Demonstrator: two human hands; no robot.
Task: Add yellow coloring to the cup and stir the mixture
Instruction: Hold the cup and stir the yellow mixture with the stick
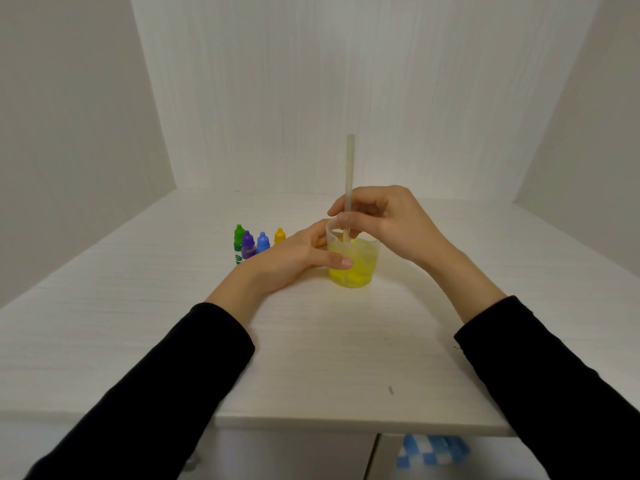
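Note:
A clear plastic cup (363,268) holding yellow liquid stands on the white table (311,358), near its middle. My left hand (294,258) grips the cup from the left, thumb across its front. A pale stirring stick (349,174) stands nearly upright in the cup, its lower end in the liquid. My right hand (388,223) pinches the stick just above the cup's rim. The yellow coloring bottle (280,236) stands capped behind my left hand.
Green (239,245), purple (248,244) and blue (263,241) dropper bottles stand in a row left of the yellow one. White walls close in the table at the back and both sides. The table's front edge (346,426) runs across near my sleeves.

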